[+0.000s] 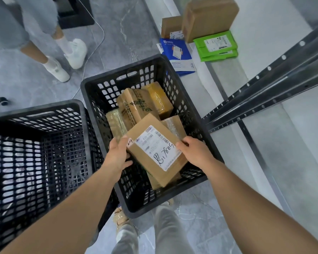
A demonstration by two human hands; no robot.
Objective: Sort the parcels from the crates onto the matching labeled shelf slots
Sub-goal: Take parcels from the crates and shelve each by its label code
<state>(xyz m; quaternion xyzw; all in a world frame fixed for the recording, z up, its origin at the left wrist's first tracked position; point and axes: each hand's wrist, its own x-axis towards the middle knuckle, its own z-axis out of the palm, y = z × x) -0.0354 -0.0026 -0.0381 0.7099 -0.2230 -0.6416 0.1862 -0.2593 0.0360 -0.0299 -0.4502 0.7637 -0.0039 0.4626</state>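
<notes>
The right black crate (195, 114) is open at the top, but four taped cardboard parcels (134, 107) crowd its far half, and the labelled box (154, 149) held between both hands fills much of the near half. The left black crate (44, 125) beside it, walls touching, has open room inside. To the right, grey perforated shelf rails (264, 88) slant across above the low shelf (218, 74), where cardboard boxes (207, 17), a blue mailer (176, 52) and green mailers (216, 45) take the far end.

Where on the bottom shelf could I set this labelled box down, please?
The shelf lies bare between the green mailers and the steel upright. Its far end is crowded with brown cartons and blue envelopes.
</notes>
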